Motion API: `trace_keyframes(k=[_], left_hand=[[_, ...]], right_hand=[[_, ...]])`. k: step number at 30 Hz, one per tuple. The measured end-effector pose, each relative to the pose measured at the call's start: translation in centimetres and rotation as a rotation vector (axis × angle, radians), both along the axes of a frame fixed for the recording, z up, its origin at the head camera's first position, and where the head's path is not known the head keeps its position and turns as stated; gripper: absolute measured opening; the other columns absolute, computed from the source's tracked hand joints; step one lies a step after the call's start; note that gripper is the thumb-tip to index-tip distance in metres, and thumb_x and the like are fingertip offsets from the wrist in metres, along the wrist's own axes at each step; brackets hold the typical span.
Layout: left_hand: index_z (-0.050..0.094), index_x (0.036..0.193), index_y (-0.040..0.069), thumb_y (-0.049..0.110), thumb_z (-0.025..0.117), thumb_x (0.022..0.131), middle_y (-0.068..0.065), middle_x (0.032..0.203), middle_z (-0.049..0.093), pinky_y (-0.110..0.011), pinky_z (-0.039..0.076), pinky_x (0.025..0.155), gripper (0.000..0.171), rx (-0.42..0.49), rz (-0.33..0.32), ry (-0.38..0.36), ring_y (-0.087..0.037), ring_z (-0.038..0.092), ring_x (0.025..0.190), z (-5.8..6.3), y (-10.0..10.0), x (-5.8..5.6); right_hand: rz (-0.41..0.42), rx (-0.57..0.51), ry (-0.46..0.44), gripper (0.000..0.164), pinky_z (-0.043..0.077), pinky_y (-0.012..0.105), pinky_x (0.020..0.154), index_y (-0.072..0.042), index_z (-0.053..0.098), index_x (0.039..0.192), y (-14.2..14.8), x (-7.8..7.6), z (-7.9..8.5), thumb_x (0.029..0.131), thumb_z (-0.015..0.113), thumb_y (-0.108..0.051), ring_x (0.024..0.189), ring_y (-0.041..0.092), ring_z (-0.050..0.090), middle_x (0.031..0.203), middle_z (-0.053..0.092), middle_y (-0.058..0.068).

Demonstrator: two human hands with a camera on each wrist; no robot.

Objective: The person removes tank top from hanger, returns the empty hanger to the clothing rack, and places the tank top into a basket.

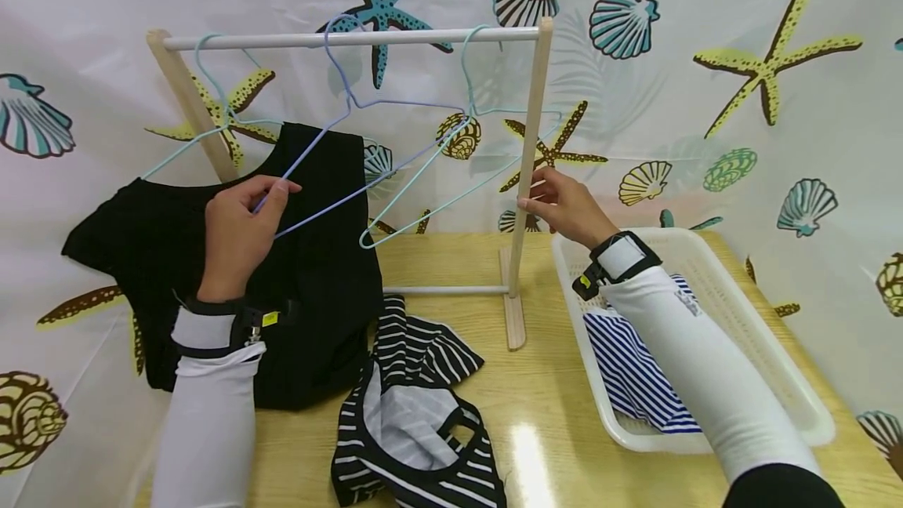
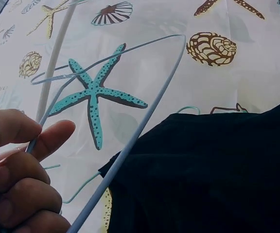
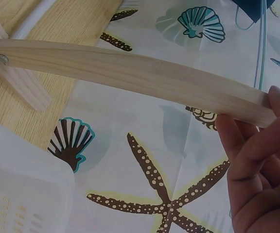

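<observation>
My left hand pinches a lilac-blue wire hanger near its left corner, between thumb and forefinger. The hanger's hook is at the white top rail of a clothes rack, and it bears no garment; in the left wrist view its bar slants past the hand. My right hand grips the rack's right wooden post partway up, thumb on one side and fingers on the other. Behind the left hand a black top hangs on a mint hanger.
A bare mint hanger hangs at the rail's right end. Below the rack lies a crumpled black-and-white striped top on the wooden table. To the right, a white basket contains a blue-and-white striped cloth. A patterned curtain stands behind.
</observation>
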State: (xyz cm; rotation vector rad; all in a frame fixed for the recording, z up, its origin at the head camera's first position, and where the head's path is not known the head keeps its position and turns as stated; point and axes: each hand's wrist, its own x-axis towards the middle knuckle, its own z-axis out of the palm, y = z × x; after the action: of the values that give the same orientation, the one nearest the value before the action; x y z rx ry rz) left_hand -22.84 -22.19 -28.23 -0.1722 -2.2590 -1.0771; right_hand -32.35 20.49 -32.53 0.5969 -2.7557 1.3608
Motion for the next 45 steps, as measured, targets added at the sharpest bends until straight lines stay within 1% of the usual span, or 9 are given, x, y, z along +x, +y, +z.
trace_keyframes(k=[7, 13, 17, 22, 26, 32, 39, 43, 45], left_hand=[[0.074, 0.096, 0.005, 0.029, 0.056, 0.098, -0.007, 0.058, 0.041, -0.029, 0.024, 0.05, 0.03, -0.024, -0.021, 0.016, -0.016, 0.035, 0.053, -0.6, 0.0, -0.5], [0.074, 0.098, 0.007, 0.028, 0.055, 0.098, -0.007, 0.059, 0.04, -0.029, 0.025, 0.047, 0.029, -0.028, -0.023, -0.002, -0.016, 0.036, 0.053, -0.9, 0.2, -0.6], [0.074, 0.101, 0.008, 0.028, 0.054, 0.099, -0.006, 0.06, 0.041, -0.027, 0.026, 0.046, 0.028, -0.023, -0.038, -0.016, -0.015, 0.037, 0.053, -1.0, 0.5, -0.6], [0.073, 0.104, 0.009, 0.026, 0.055, 0.098, -0.007, 0.061, 0.043, -0.027, 0.027, 0.046, 0.026, -0.007, -0.037, -0.018, -0.013, 0.036, 0.051, -1.2, 0.6, -0.7], [0.073, 0.105, 0.007, 0.023, 0.056, 0.097, -0.008, 0.062, 0.047, -0.027, 0.027, 0.048, 0.024, 0.004, -0.033, -0.004, -0.012, 0.036, 0.051, -1.3, 0.7, -0.8], [0.072, 0.105, 0.007, 0.024, 0.055, 0.098, -0.006, 0.062, 0.048, -0.026, 0.028, 0.047, 0.025, 0.007, -0.037, 0.009, -0.012, 0.038, 0.051, -1.3, 1.0, -1.2], [0.072, 0.107, 0.008, 0.023, 0.054, 0.098, -0.007, 0.064, 0.051, -0.027, 0.029, 0.048, 0.025, -0.004, -0.038, -0.007, -0.015, 0.04, 0.054, -1.8, 1.5, -0.8], [0.071, 0.109, 0.009, 0.024, 0.054, 0.099, -0.006, 0.067, 0.053, -0.026, 0.031, 0.049, 0.026, -0.017, -0.063, -0.014, -0.015, 0.042, 0.057, -2.1, 2.2, -0.6], [0.071, 0.11, 0.008, 0.024, 0.054, 0.099, -0.007, 0.066, 0.052, -0.027, 0.031, 0.049, 0.026, -0.024, -0.082, -0.014, -0.015, 0.042, 0.057, -2.2, 2.7, -0.7]], right_hand=[[0.006, 0.006, 0.025, 0.033, 0.047, 0.034, 0.051, -0.01, 0.053, 0.122, -0.1, 0.0, 0.4, 0.094, 0.064, -0.024, 0.084, 0.023, 0.065, 0.113, 0.066, 0.016], [0.011, 0.005, 0.015, 0.033, 0.049, 0.038, 0.053, -0.01, 0.053, 0.121, -0.3, -0.3, 0.6, 0.094, 0.064, -0.025, 0.084, 0.022, 0.065, 0.112, 0.066, 0.015], [0.011, 0.004, 0.01, 0.033, 0.048, 0.036, 0.052, -0.01, 0.052, 0.122, -0.2, -0.3, 0.5, 0.094, 0.064, -0.025, 0.083, 0.023, 0.065, 0.112, 0.066, 0.015], [0.012, 0.014, 0.016, 0.033, 0.047, 0.034, 0.052, -0.011, 0.052, 0.122, -0.1, -0.4, 0.3, 0.094, 0.064, -0.026, 0.084, 0.023, 0.065, 0.112, 0.066, 0.014], [0.012, 0.026, 0.016, 0.034, 0.048, 0.034, 0.052, -0.01, 0.052, 0.123, 0.0, -0.5, 0.2, 0.094, 0.063, -0.026, 0.085, 0.024, 0.065, 0.114, 0.066, 0.015], [0.006, 0.014, 0.02, 0.034, 0.049, 0.038, 0.054, -0.01, 0.053, 0.123, 0.2, -0.4, 0.2, 0.094, 0.064, -0.026, 0.084, 0.024, 0.065, 0.113, 0.066, 0.015], [0.029, 0.01, 0.017, 0.034, 0.05, 0.039, 0.054, -0.011, 0.052, 0.123, 0.1, -0.6, -0.3, 0.094, 0.064, -0.027, 0.085, 0.023, 0.065, 0.113, 0.066, 0.014], [0.023, -0.002, 0.032, 0.033, 0.05, 0.043, 0.055, -0.011, 0.053, 0.122, 0.2, -0.5, -0.4, 0.094, 0.064, -0.026, 0.086, 0.024, 0.065, 0.112, 0.067, 0.013], [0.015, 0.003, 0.028, 0.034, 0.051, 0.042, 0.055, -0.011, 0.053, 0.122, 0.3, -0.5, -0.5, 0.094, 0.064, -0.026, 0.086, 0.024, 0.065, 0.112, 0.067, 0.013]])
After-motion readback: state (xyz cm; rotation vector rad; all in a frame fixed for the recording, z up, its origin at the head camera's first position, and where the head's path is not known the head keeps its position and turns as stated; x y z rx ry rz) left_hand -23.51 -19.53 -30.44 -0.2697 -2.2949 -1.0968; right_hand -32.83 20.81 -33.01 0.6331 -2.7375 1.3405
